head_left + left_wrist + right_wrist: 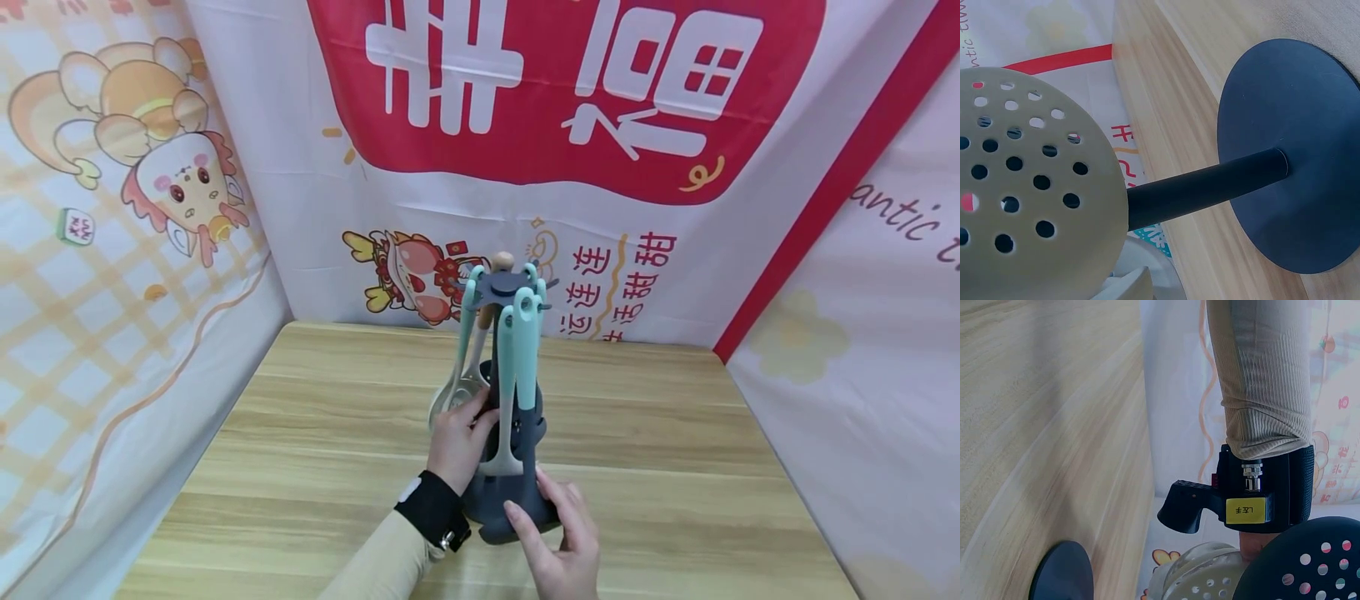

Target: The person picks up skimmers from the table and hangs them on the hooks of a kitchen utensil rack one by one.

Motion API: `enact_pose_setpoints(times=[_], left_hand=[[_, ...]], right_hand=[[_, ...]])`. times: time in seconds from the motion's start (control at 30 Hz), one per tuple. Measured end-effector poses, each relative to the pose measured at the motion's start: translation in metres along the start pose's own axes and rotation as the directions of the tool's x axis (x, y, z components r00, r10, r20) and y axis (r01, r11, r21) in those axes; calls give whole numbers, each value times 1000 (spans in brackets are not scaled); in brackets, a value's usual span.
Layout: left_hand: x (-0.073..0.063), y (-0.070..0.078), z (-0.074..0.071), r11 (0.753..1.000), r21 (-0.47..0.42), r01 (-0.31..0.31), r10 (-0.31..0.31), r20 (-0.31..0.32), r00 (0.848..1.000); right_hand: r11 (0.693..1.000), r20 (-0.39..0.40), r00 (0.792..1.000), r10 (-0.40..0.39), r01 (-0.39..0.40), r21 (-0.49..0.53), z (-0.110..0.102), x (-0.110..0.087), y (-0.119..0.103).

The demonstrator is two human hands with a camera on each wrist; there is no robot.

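Observation:
A dark grey utensil stand [504, 287] with a wooden knob holds several mint-handled kitchen tools. My left hand [456, 442] reaches in from the left, its thumb and finger closing at the stand's pole [1210, 192]; the far fingers are hidden. My right hand [566, 533] grips the broad dark head of a spatula [528, 454] low at the front, thumb on its face and fingers at its right edge. A pale skimmer [1035, 181] hangs close to the left wrist camera. A dark skimmer [1310, 575] hangs close to the right one. The right wrist view shows neither right palm nor fingers.
The stand's round base [1285, 156] is low over the wooden table [660, 467]. A pale ladle [442, 408] hangs at the stand's left. Printed cloth [480, 200] hangs behind the table and along both sides. A black wrist strap [433, 510] circles the left wrist.

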State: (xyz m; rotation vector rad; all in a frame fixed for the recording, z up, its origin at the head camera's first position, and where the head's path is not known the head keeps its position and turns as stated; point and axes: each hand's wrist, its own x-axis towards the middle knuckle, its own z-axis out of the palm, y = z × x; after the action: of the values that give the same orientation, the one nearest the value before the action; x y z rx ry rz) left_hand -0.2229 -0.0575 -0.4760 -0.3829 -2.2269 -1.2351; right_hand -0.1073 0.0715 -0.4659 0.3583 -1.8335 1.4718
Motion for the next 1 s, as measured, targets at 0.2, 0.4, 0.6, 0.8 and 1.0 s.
enact_pose_setpoints(times=[0.2, 0.4, 0.6, 0.8, 1.0], left_hand=[[-1, 3, 3, 1000, -15, 26, -26, 12, 1000], [-1, 5, 8, 998, -9, 56, -56, -3, 998], [0, 9, 12, 998, -36, 42, -43, -43, 998], [1, 12, 14, 995, -69, 70, -72, -29, 997], [2, 11, 14, 995, -73, 71, -72, -13, 997]], right_hand=[[993, -3, 994, -109, 109, 33, 2, -2, 4], [985, 2, 987, -158, 158, 75, 4, -3, 8], [981, 9, 983, -183, 182, 69, 3, -4, 9], [975, -9, 977, -213, 213, 65, 3, -6, 14], [969, -13, 972, -235, 235, 78, 3, -7, 18]])
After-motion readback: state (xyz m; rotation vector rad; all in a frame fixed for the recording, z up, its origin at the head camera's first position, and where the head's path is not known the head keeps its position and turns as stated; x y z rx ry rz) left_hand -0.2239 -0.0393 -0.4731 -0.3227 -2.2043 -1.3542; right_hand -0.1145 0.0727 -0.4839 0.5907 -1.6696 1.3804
